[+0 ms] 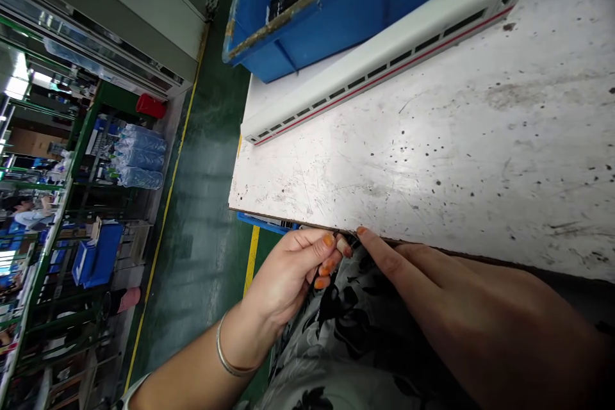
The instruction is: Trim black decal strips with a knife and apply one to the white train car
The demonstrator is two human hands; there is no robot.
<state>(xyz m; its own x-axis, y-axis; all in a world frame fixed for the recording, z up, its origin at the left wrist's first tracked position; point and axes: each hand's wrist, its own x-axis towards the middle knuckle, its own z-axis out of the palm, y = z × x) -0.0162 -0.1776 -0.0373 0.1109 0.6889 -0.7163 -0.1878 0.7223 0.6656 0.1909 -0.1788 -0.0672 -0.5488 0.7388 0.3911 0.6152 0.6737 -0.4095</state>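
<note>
A long white model train car (384,48), with a red stripe and a row of dark windows, rests on the white tabletop (432,141), beyond both my hands. My left hand (295,262) is at the table's near edge with its fingers curled in and closed; a small dark thing shows by the fingertips, too hidden to name. My right hand (446,288) lies along the same edge, its index finger stretched out and its tip at the table's rim. The other fingers of that hand are partly hidden.
A blue plastic crate (327,25) holding dark slatted parts stands behind the train car. Part of another blue crate (266,222) shows below the table's left corner. Green floor (192,218) with yellow lines runs at left, beside shelving and wrapped bottles (141,157).
</note>
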